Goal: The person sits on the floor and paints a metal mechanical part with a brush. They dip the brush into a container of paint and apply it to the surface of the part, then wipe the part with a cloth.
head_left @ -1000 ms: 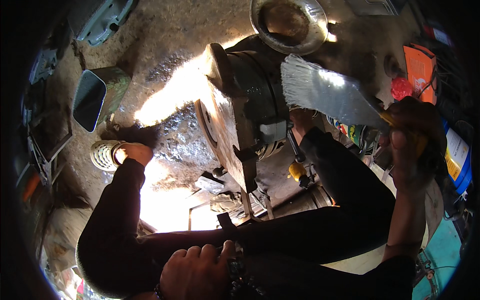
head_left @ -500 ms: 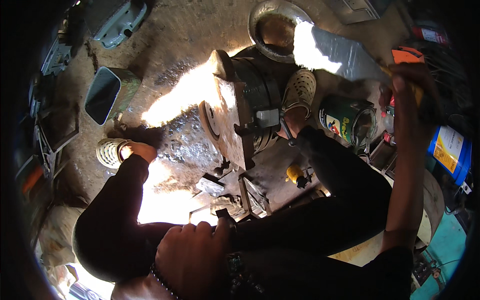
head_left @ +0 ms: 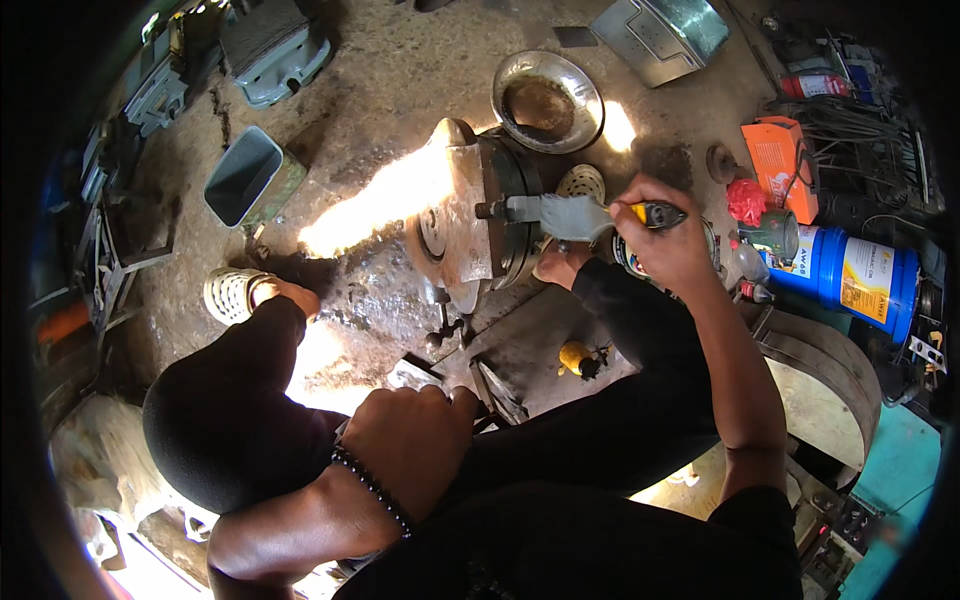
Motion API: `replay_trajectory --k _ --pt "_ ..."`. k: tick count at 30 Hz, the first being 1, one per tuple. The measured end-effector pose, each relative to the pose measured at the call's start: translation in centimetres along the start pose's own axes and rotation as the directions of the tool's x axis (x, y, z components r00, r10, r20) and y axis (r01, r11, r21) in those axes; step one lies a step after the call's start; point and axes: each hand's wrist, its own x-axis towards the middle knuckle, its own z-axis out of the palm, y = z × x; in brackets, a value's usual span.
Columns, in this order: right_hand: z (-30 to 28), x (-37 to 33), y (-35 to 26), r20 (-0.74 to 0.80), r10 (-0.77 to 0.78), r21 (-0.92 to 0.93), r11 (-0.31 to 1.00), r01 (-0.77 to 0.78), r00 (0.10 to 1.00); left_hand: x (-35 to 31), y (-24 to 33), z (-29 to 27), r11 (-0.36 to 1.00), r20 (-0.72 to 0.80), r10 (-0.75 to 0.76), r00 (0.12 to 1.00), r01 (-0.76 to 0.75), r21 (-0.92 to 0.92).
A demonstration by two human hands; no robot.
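My right hand (head_left: 668, 232) grips the yellow-and-black handle of a putty knife (head_left: 572, 216). Its broad grey blade points left, its tip at or just over the dark side of a heavy metal casting (head_left: 470, 205); contact is hard to tell. The casting stands on the floor between my feet, with a flat face and a round, banded body. My left hand (head_left: 410, 440), with a beaded bracelet at its wrist, is closed near my lap. A dark bit shows by its thumb, but what the fingers hold is hidden.
Beyond the casting lies a round metal pan (head_left: 548, 100). A square metal tube (head_left: 245, 178) stands at left. To the right are an orange box (head_left: 782, 165) and blue buckets (head_left: 880, 282). A yellow tool (head_left: 577, 358) lies near my right leg.
My right hand has come down and left, bringing the raised putty knife to the casting. My left hand stays closed near my lap. The view has shifted, showing more of the far floor.
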Motion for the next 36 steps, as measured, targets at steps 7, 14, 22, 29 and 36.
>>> replay_trajectory --k 7,14,22,29,36 --pt "-1.6 0.2 -0.2 -0.032 0.24 0.007 0.971 -0.24 0.97 0.2 0.3 0.9 0.998 0.04 -0.032 0.999 0.03 0.046" --pt "-2.1 0.3 -0.6 0.016 0.183 -0.097 0.979 -0.18 0.983 1.0 0.5 0.7 0.999 0.035 -0.03 0.999 0.029 0.023" --pt "-1.9 0.6 0.7 0.183 0.074 -0.184 0.982 -0.039 0.98 1.3 0.5 0.7 1.0 0.053 -0.006 0.999 0.004 0.024" --pt "-1.7 1.6 0.7 0.069 0.164 -0.14 0.978 -0.153 0.984 1.3 0.5 1.0 1.0 0.074 0.012 0.997 -0.014 0.026" --pt "-1.4 2.7 -0.7 -0.146 0.263 -0.114 0.953 -0.28 0.954 1.0 0.6 1.1 0.999 0.071 0.005 0.997 -0.008 0.045"
